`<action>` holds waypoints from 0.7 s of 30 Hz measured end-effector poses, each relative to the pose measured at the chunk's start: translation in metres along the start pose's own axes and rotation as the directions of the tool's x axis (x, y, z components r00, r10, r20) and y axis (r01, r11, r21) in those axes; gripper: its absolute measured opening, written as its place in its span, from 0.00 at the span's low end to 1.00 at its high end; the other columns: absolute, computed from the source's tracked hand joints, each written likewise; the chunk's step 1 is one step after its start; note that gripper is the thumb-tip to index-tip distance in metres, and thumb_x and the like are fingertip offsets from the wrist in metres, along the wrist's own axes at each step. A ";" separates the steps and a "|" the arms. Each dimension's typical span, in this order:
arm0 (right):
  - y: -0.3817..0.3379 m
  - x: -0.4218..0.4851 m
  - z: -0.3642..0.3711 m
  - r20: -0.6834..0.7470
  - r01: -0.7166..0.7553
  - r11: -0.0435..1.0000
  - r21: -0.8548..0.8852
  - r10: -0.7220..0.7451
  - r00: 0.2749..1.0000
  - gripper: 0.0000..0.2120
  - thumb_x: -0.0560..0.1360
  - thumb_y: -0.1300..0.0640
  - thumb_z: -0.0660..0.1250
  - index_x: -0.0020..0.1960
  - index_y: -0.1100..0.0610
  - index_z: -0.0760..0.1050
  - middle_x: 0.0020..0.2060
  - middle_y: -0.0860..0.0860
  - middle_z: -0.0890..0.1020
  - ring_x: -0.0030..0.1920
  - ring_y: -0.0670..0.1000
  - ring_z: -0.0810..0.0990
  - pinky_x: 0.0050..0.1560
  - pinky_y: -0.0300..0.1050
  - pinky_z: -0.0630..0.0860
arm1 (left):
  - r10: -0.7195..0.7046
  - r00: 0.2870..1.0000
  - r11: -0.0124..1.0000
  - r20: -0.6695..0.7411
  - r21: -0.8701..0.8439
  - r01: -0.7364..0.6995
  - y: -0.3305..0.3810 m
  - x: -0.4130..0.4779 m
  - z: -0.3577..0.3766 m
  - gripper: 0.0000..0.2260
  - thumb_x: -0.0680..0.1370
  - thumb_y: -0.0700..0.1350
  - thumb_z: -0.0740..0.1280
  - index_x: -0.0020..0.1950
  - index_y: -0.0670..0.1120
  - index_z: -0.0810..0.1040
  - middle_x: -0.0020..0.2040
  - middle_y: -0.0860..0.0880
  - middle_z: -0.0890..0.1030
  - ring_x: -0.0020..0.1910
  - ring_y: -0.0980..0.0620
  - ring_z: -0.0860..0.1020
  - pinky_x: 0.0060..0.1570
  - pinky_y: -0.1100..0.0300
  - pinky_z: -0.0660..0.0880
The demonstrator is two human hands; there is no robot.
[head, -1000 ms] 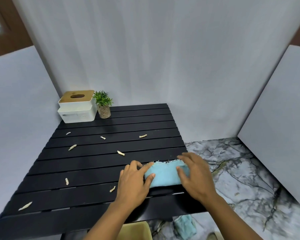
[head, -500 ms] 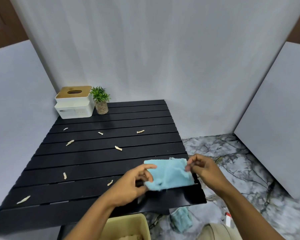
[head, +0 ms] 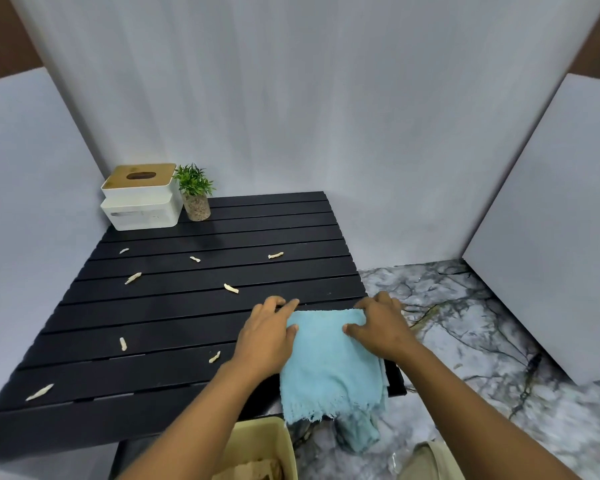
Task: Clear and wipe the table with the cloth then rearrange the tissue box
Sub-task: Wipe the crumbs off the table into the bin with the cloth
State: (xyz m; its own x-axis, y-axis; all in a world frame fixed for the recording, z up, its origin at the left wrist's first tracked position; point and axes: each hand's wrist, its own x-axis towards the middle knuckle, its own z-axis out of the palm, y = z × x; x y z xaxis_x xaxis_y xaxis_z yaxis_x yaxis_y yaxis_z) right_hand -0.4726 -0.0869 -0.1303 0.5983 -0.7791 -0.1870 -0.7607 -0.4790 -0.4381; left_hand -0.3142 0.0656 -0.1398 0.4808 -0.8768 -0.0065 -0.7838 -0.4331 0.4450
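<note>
Half a second ago both hands held the light blue cloth [head: 328,355] pinched up off the surface; now it lies spread on the near right corner of the black slatted table [head: 174,306], its frayed lower edge hanging over the front. Left hand [head: 265,336] rests flat on the cloth's left edge, fingers extended and only slightly parted, thumb lying on the fabric. Right hand [head: 381,329] presses on the upper right corner, fingers bent and spread, thumb on the fabric; neither hand pinches anything. At the far left corner stands the white tissue box [head: 141,197] with its wooden lid, and just beside it on its right a small potted plant [head: 194,195]. Pale crumbs [head: 231,288] lie scattered across the slats, well apart from one another, one close to the left wrist. Below the table's front edge shows the rim of a beige bin [head: 257,427], and marble-patterned floor [head: 465,323] lies to the right.
</note>
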 end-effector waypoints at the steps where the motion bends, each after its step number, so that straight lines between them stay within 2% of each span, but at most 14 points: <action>1: -0.002 0.004 -0.003 -0.006 0.019 1.000 0.008 -0.019 1.000 0.17 0.71 0.46 0.71 0.56 0.51 0.75 0.55 0.51 0.72 0.61 0.53 0.65 0.59 0.48 0.68 | -0.003 0.999 1.000 0.037 0.031 0.002 -0.001 0.008 -0.002 0.24 0.80 0.50 0.60 0.76 0.53 0.59 0.69 0.52 0.67 0.66 0.49 0.65 0.62 0.53 0.69; 3: -0.007 0.010 -0.011 -0.005 0.056 0.998 -0.010 -0.056 0.998 0.07 0.70 0.51 0.72 0.44 0.49 0.76 0.45 0.48 0.76 0.55 0.51 0.72 0.51 0.45 0.71 | -0.012 0.993 0.997 0.119 0.078 0.003 -0.002 0.022 -0.008 0.25 0.79 0.50 0.63 0.76 0.51 0.61 0.66 0.50 0.70 0.65 0.47 0.66 0.65 0.53 0.67; 4: -0.009 0.013 -0.015 0.018 0.065 0.998 -0.011 -0.064 0.998 0.07 0.70 0.53 0.73 0.41 0.49 0.75 0.41 0.46 0.77 0.50 0.51 0.75 0.47 0.44 0.73 | -0.015 0.988 0.995 0.154 0.095 0.001 -0.002 0.028 -0.012 0.23 0.78 0.49 0.64 0.73 0.51 0.66 0.64 0.49 0.72 0.64 0.46 0.68 0.64 0.52 0.67; 5: -0.010 0.017 -0.018 0.062 0.072 0.997 -0.003 -0.072 0.996 0.07 0.70 0.54 0.73 0.42 0.49 0.75 0.40 0.44 0.78 0.48 0.51 0.77 0.46 0.45 0.74 | -0.015 0.983 0.994 0.180 0.111 -0.006 -0.002 0.034 -0.016 0.19 0.78 0.48 0.65 0.69 0.50 0.71 0.62 0.49 0.74 0.63 0.46 0.70 0.63 0.52 0.69; 7: -0.012 0.023 -0.025 0.166 0.096 0.995 0.012 -0.097 0.981 0.11 0.70 0.57 0.73 0.51 0.52 0.78 0.45 0.44 0.78 0.50 0.50 0.78 0.51 0.45 0.75 | -0.008 0.979 0.995 0.206 0.101 -0.013 -0.001 0.043 -0.023 0.08 0.77 0.46 0.66 0.54 0.51 0.79 0.55 0.50 0.76 0.55 0.48 0.75 0.56 0.53 0.73; 9: -0.014 0.031 -0.033 0.251 0.146 0.989 0.016 -0.145 0.957 0.12 0.72 0.58 0.72 0.55 0.56 0.80 0.48 0.48 0.80 0.49 0.49 0.78 0.47 0.41 0.74 | 0.004 0.980 1.000 0.199 0.030 -0.010 -0.002 0.050 -0.031 0.03 0.76 0.45 0.66 0.45 0.52 0.78 0.51 0.53 0.74 0.50 0.51 0.75 0.50 0.56 0.73; 11: -0.015 0.037 -0.041 0.261 0.180 0.981 0.069 -0.192 0.946 0.05 0.72 0.59 0.71 0.48 0.56 0.81 0.44 0.49 0.81 0.43 0.48 0.78 0.39 0.38 0.72 | 0.031 0.986 0.999 0.165 -0.028 -0.027 -0.005 0.057 -0.038 0.04 0.77 0.45 0.64 0.43 0.53 0.76 0.47 0.55 0.72 0.48 0.52 0.74 0.45 0.59 0.70; 13: -0.017 0.040 -0.048 0.185 0.212 0.965 0.152 -0.238 0.953 0.02 0.72 0.59 0.71 0.44 0.54 0.80 0.40 0.48 0.81 0.41 0.47 0.78 0.37 0.37 0.70 | 0.049 0.992 0.997 0.113 -0.065 -0.041 -0.010 0.060 -0.045 0.04 0.78 0.46 0.63 0.44 0.54 0.74 0.42 0.58 0.75 0.41 0.55 0.75 0.36 0.61 0.67; 15: -0.020 0.044 -0.052 0.101 0.250 0.949 0.194 -0.273 0.957 0.03 0.72 0.60 0.70 0.43 0.52 0.79 0.39 0.46 0.81 0.41 0.46 0.78 0.37 0.37 0.70 | 0.045 0.997 0.993 0.060 -0.113 -0.038 -0.014 0.061 -0.050 0.04 0.78 0.46 0.62 0.45 0.55 0.73 0.37 0.57 0.77 0.33 0.59 0.73 0.30 0.61 0.65; 17: -0.022 0.046 -0.052 0.055 0.272 0.934 0.232 -0.292 0.955 0.05 0.73 0.60 0.70 0.42 0.50 0.79 0.41 0.45 0.82 0.43 0.47 0.79 0.39 0.38 0.70 | 0.043 0.999 0.987 0.019 -0.154 -0.039 -0.017 0.060 -0.051 0.04 0.78 0.46 0.63 0.45 0.55 0.73 0.34 0.57 0.77 0.30 0.60 0.73 0.29 0.62 0.64; 19: -0.022 0.046 -0.048 0.026 0.262 0.927 0.268 -0.279 0.960 0.05 0.73 0.59 0.70 0.45 0.48 0.78 0.43 0.44 0.81 0.46 0.47 0.78 0.41 0.37 0.69 | 0.035 0.999 0.984 0.005 -0.177 -0.034 -0.021 0.058 -0.047 0.05 0.78 0.44 0.63 0.45 0.55 0.73 0.34 0.57 0.77 0.31 0.62 0.73 0.30 0.63 0.64; 20: -0.020 0.045 -0.044 0.023 0.247 0.929 0.276 -0.263 0.964 0.07 0.73 0.57 0.71 0.50 0.49 0.78 0.46 0.44 0.80 0.47 0.46 0.77 0.43 0.37 0.69 | 0.019 1.000 0.982 0.012 -0.187 -0.016 -0.022 0.057 -0.045 0.06 0.79 0.44 0.63 0.46 0.55 0.73 0.36 0.57 0.77 0.33 0.61 0.74 0.31 0.62 0.65; 21: -0.018 0.043 -0.040 0.038 0.216 0.939 0.268 -0.235 0.971 0.12 0.72 0.55 0.72 0.56 0.51 0.77 0.49 0.45 0.79 0.49 0.46 0.76 0.46 0.38 0.69 | -0.004 1.000 0.980 0.020 -0.200 0.008 -0.023 0.055 -0.042 0.06 0.79 0.43 0.63 0.48 0.55 0.73 0.40 0.56 0.78 0.37 0.60 0.75 0.35 0.61 0.68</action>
State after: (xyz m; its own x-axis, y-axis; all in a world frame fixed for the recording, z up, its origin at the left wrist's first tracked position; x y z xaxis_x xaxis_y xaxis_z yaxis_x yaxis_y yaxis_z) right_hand -0.4432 -0.1282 -0.0954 0.7693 -0.6289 -0.1122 -0.5170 -0.5096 -0.6878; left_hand -0.2531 0.0364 -0.1129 0.4763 -0.8789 -0.0264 -0.6854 -0.3900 0.6149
